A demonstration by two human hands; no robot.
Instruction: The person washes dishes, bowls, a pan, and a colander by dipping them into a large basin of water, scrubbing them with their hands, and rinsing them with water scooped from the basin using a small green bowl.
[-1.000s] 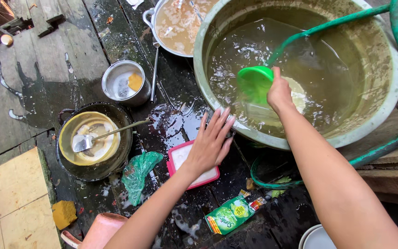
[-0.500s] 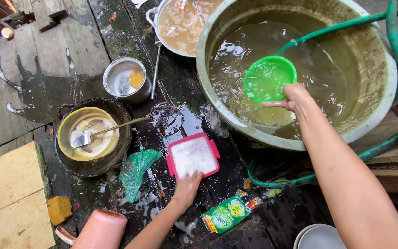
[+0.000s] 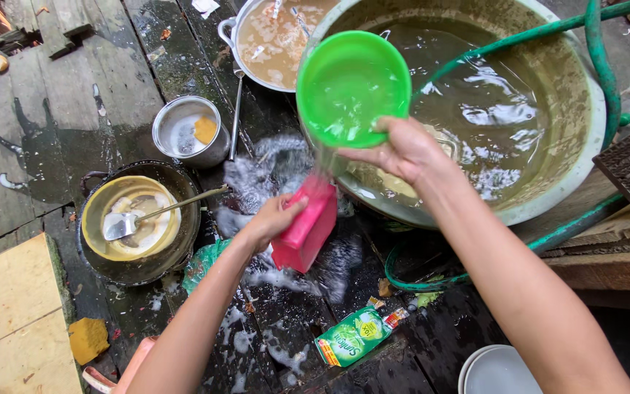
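pink lid (image 3: pixel 306 225) is tipped up on edge over the wet boards, left hand (image 3: pixel 273 219) curled around its top. right hand (image 3: pixel 401 149) pinches the green bowl (image 3: pixel 353 86) rim, water pouring down onto it, right beside the big basin (image 3: pixel 548 197)

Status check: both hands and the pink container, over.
Left hand grips tilted pink plastic container above wet planks. Right hand tips round green plastic bowl, water streaming onto container. Nothing between them.
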